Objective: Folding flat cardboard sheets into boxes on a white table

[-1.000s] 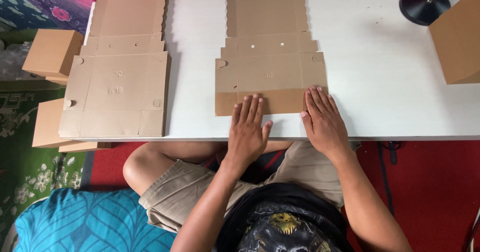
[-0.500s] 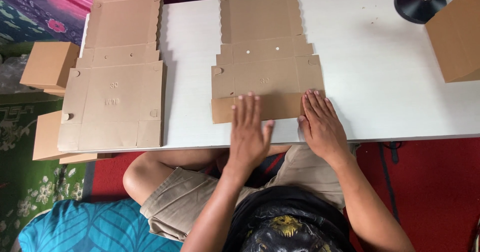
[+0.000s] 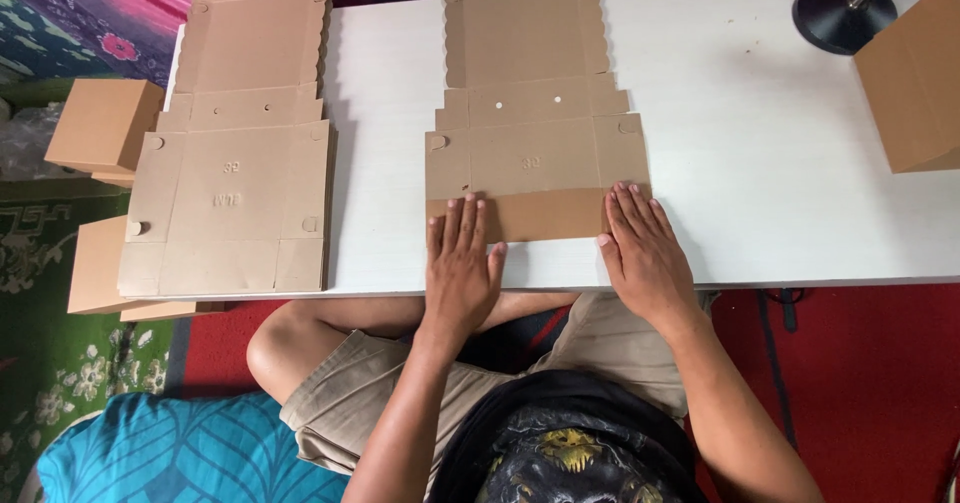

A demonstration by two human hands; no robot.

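The flat brown cardboard box blank (image 3: 533,113) loses its scalloped far end at the top edge. Right of it, the brown cardboard box (image 3: 912,78) and the round black lamp base (image 3: 838,11) are cut off. Small embossed marks on the blank stay unreadable.

A flat box blank (image 3: 535,133) of matt brown corrugated cardboard, its near flap a darker, smoother brown, lies on a white table (image 3: 760,153) with a smooth, faintly grained matt finish. At nine o'clock from it, a stack of the same matt cardboard blanks (image 3: 235,163). At two o'clock, a glossy black lamp base (image 3: 838,11).
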